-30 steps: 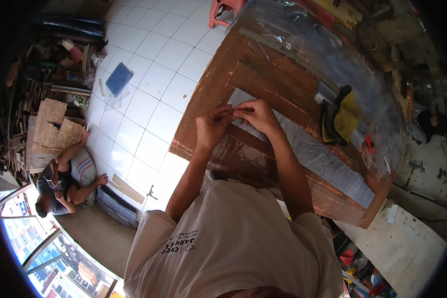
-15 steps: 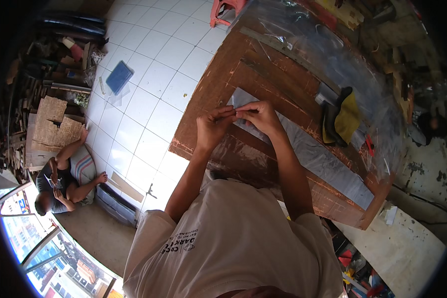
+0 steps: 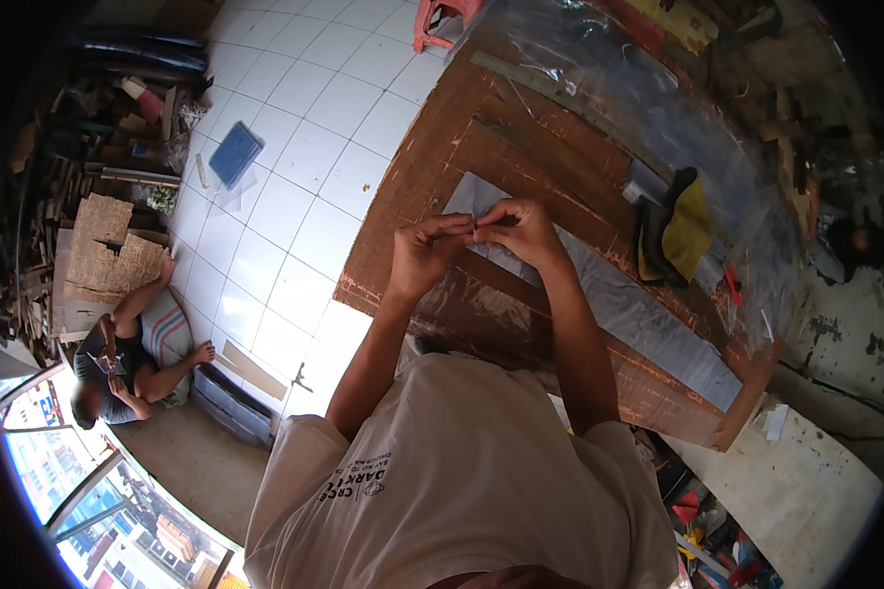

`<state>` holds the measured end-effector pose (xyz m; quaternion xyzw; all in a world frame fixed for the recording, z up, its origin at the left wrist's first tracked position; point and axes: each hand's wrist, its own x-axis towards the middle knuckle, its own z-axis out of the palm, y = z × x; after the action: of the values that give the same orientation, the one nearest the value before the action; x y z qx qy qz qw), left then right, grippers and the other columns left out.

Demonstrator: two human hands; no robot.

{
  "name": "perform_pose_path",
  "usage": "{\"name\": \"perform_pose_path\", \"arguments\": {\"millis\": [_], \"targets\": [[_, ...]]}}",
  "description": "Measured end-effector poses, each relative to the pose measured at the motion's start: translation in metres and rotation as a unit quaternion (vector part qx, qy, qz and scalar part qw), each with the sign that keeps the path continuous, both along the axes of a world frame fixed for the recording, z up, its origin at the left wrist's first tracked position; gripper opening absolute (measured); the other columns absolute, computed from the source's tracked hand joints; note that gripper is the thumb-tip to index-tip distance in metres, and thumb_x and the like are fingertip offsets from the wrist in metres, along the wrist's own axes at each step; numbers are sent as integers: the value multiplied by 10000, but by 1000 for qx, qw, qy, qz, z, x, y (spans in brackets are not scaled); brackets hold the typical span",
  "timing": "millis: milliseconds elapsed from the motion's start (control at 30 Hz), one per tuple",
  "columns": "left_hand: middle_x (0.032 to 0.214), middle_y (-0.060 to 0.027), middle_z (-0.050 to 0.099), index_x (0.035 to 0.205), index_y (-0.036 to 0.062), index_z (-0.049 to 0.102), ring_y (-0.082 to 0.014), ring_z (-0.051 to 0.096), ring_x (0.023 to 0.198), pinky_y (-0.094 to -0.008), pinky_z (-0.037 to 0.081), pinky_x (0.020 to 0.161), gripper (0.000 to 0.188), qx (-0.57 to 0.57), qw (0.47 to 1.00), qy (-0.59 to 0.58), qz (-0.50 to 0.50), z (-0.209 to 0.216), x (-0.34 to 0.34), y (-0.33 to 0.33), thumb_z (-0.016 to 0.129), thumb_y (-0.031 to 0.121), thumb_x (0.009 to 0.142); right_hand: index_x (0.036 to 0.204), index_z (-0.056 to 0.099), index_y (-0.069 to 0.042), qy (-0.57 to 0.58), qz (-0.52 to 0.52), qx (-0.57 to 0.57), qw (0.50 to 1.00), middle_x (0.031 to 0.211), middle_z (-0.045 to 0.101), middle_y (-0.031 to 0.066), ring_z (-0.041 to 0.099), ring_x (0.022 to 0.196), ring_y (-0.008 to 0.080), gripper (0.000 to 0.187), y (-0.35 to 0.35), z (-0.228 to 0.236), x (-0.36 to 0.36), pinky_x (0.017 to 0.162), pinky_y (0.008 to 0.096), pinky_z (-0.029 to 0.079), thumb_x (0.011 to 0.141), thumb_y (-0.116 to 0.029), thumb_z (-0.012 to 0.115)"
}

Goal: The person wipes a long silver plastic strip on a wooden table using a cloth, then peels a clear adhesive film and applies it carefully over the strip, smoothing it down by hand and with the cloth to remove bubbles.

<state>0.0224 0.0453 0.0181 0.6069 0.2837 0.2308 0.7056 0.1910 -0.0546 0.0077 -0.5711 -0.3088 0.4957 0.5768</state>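
Note:
Above the brown wooden table [image 3: 413, 211], my left hand [image 3: 430, 253] and my right hand [image 3: 523, 236] meet with their fingertips pinched together. Whatever lies between the fingers is too small to make out. Under and behind the hands runs a long grey strip of sheet material [image 3: 624, 314], lying flat across the table toward its right corner. Both forearms reach up from below, and the fingers of each hand are closed.
A yellow and black folded piece [image 3: 680, 231] and a red-handled tool [image 3: 732, 283] lie on the table's right. Clear plastic sheeting [image 3: 648, 93] covers its far side. A red stool [image 3: 434, 25] stands beyond. At left, another person [image 3: 123, 368] sits on the floor near a blue pad [image 3: 236, 155].
My hands have shifted very slightly to the right, still pinched together over the grey strip. The seated person's hands have moved a little.

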Motion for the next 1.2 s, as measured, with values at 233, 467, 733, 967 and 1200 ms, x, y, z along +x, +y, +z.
{"name": "perform_pose_path", "arguments": {"millis": [233,467,733,967,1200], "targets": [[999,-117,722,1019,-31,710,-142,669,959,-275,546,856,230,-37,999,-25,-20,-4,0,-1,727,-61,792,785,684,5,14,-3,18,1000,790,703,74,645,723,87,183,-5,3,1,633,230,517,695,-12,842],[1016,-99,721,995,-15,723,-177,653,1043,-304,525,919,215,-50,998,-28,-34,-3,2,-1,738,-54,784,785,675,-6,-21,9,18,1000,790,696,55,650,764,88,199,-10,11,5,695,228,525,693,-28,851],[1012,-142,713,1137,-48,654,-157,677,946,-262,554,830,340,-46,996,-36,-70,10,2,-2,728,-46,805,822,661,1,-32,-21,11,999,793,681,29,630,757,66,146,-20,21,-5,682,217,516,767,-27,793],[1001,-139,716,1118,-57,661,-151,681,921,-254,556,819,323,-72,990,-24,-120,22,0,1,734,-38,804,817,658,1,-56,-21,-6,998,784,671,17,623,753,62,150,-33,33,-7,675,214,506,764,-28,795],[973,-142,721,1066,-44,692,-155,688,897,-267,566,805,265,-88,972,-40,-213,28,8,6,709,-77,804,800,661,-25,-54,9,18,998,786,672,15,628,768,73,194,-48,41,0,697,236,501,725,-68,836]]}}
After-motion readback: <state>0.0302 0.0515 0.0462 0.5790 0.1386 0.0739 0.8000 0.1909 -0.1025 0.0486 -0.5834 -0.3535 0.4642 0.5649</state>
